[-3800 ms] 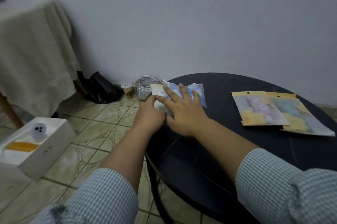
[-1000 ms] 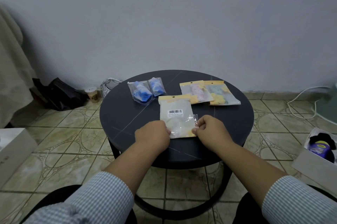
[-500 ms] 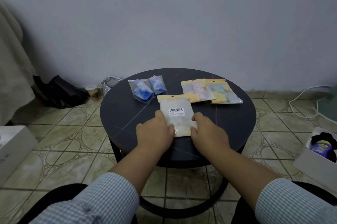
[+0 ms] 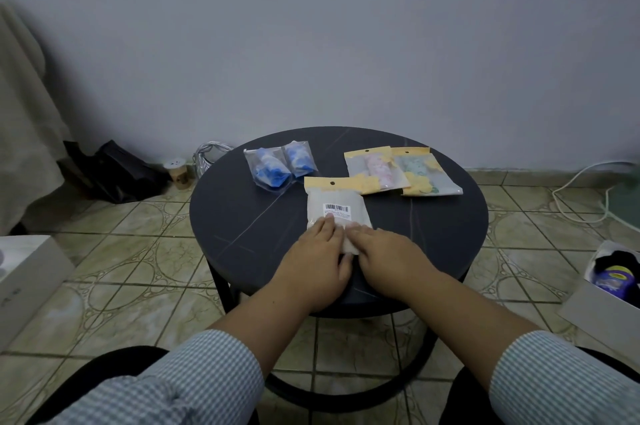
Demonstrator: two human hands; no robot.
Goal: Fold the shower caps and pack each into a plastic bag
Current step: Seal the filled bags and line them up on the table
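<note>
Two hands lie flat on the near end of a plastic bag (image 4: 335,208) with a yellow header and a barcode label, which sits on the round dark tabletop (image 4: 242,216) just in front of the person. The left hand (image 4: 317,260) presses down with straight fingers, their tips close to the barcode; the right hand (image 4: 384,256) presses beside it, fingers likewise straight and laid on the bag's lower corner, so neither grip pinches anything. Pale contents show through the bag (what they are cannot be made out).

Farther back on the left rest two clear packets holding blue shower caps (image 4: 280,167), touching each other. On the right, two more yellow-topped bags overlap: a pink-filled bag (image 4: 375,170) and a green-filled bag (image 4: 427,171); the pink one's near corner touches the pressed bag's header.

On the tiled floor stand a white box (image 4: 27,272) at left, a black bag (image 4: 117,171) by the wall and a small cup (image 4: 178,173).
</note>
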